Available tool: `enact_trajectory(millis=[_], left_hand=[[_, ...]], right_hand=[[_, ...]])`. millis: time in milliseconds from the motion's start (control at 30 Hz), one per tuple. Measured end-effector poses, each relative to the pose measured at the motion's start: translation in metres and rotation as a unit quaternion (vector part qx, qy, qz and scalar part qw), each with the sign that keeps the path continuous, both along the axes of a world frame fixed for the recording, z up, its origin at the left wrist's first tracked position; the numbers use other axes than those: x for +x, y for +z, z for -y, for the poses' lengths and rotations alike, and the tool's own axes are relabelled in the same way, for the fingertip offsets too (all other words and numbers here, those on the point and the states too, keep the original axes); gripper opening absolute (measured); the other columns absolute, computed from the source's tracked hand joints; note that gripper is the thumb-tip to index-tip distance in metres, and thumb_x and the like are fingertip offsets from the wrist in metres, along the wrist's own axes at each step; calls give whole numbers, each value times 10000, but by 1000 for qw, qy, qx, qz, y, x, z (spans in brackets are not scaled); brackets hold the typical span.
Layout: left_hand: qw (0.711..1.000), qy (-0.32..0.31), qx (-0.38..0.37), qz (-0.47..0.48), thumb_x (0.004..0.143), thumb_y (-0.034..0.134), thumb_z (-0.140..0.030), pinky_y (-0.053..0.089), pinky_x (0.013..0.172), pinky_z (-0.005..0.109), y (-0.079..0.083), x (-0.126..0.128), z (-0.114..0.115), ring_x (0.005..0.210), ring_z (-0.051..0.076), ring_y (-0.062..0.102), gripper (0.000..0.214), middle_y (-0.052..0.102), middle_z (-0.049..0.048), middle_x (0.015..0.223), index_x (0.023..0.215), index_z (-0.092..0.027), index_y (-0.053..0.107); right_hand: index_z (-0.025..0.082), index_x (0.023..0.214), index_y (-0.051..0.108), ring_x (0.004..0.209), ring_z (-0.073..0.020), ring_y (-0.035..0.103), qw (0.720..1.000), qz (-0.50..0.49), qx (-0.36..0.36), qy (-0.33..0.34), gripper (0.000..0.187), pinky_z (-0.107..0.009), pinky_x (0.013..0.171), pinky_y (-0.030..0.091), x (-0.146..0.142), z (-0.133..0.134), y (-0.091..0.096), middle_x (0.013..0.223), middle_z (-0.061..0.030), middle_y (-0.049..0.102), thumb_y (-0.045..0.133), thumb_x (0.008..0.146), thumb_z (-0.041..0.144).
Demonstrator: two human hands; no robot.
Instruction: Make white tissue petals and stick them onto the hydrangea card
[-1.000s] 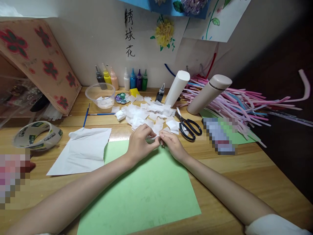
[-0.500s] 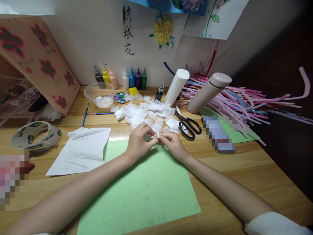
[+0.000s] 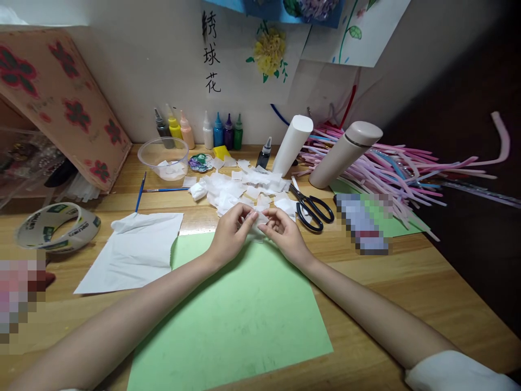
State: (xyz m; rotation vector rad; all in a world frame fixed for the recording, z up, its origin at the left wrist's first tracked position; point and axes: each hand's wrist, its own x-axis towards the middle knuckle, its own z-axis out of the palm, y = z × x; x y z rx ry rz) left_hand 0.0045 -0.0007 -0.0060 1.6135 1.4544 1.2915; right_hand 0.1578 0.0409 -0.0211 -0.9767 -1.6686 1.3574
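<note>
Between my two hands is a small thin piece of white tissue paper (image 3: pixel 260 219), partly hidden by the fingers. My left hand (image 3: pixel 233 233) pinches its left side between thumb and forefinger. On the other side my right hand (image 3: pixel 285 234) is closed on it with thumb and fingertips. Both hands are above the far edge of a green paper sheet (image 3: pixel 232 315). Just beyond them lies a loose pile of white tissue pieces (image 3: pixel 228 190). Black-handled scissors (image 3: pixel 312 209) rest right of the pile.
A clear bowl (image 3: pixel 163 155) holds white scraps. Paint bottles (image 3: pixel 218 133) line the wall. Two upright cylinders, one white (image 3: pixel 293 144) and one beige (image 3: pixel 345 155), stand before pink pipe cleaners (image 3: pixel 391 174). Leftward are a tissue sheet (image 3: pixel 138 255), a brush (image 3: pixel 140 193) and a tape roll (image 3: pixel 61 228).
My thumbs and fingers have shifted on the tissue piece, and more of it shows between them. The whole view has slid very slightly; the things on the table stay put.
</note>
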Motion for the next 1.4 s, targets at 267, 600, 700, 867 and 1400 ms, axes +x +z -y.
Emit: enact_trajectory(millis=[267,600,700,867,1400], left_hand=[[997,55,33,-48,840,534,-242,434,716,258,-6,1,0,836,139,529,202,557,34,947,1028,-198,475],[981,45,60,-180,846,537,-313,420,685,272,0,3,6,778,156,522,159,555,36,809,871,-211,657],[982,51,55,-174,826,562,-331,417,653,260,0,3,5,739,149,518,169,551,33,765,828,-207,676],[984,55,44,-164,786,593,-287,394,582,240,0,3,5,675,134,500,135,542,22,700,731,-186,665],[992,50,24,-114,750,606,-228,369,549,224,0,3,3,633,111,483,137,528,-1,660,629,-165,615]], right_hand=[[181,723,628,750,-170,494,997,30,70,10,192,-298,702,393,2,-2,2,743,-29,541,592,808,350],[188,597,494,666,-144,448,996,35,75,45,360,-277,650,365,2,0,7,648,-1,447,440,904,367],[187,561,449,644,-137,437,996,40,64,45,411,-273,635,356,3,-1,6,636,3,428,404,917,387],[186,557,451,636,-137,435,995,43,66,55,404,-273,616,348,3,0,6,644,1,434,423,906,388],[174,712,631,713,-157,488,993,63,84,61,183,-281,641,368,2,2,6,706,-21,528,525,838,253]])
